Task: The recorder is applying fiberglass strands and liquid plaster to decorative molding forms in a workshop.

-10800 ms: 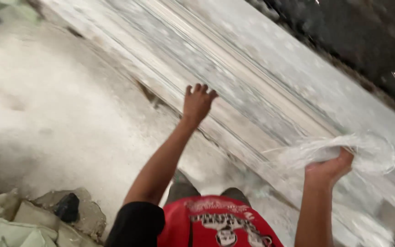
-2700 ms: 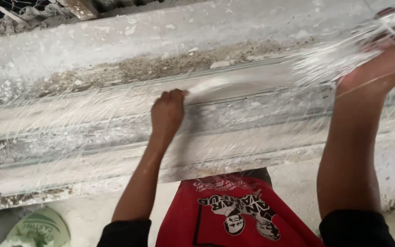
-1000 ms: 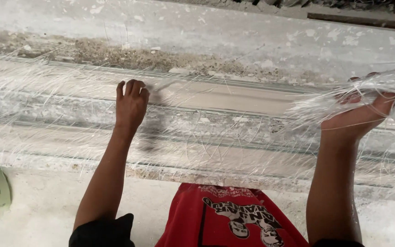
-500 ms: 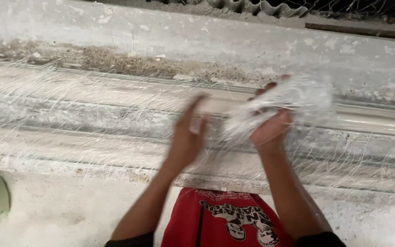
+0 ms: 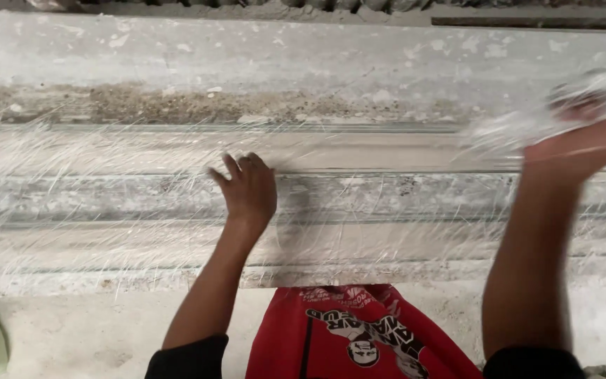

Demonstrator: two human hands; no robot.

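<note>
Between the left hand (image 5: 247, 191) and right hand (image 5: 576, 144), the long ridged mould (image 5: 387, 203) lies open; only loose glass fibre strands (image 5: 71, 182) cover its surface.

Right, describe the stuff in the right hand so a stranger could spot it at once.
Start at the long grey mould running across the view. At its far right end, the right hand grips a blurred white wad of fibres. Unlike the thin strands spread flat along the mould, it is bunched.
</note>
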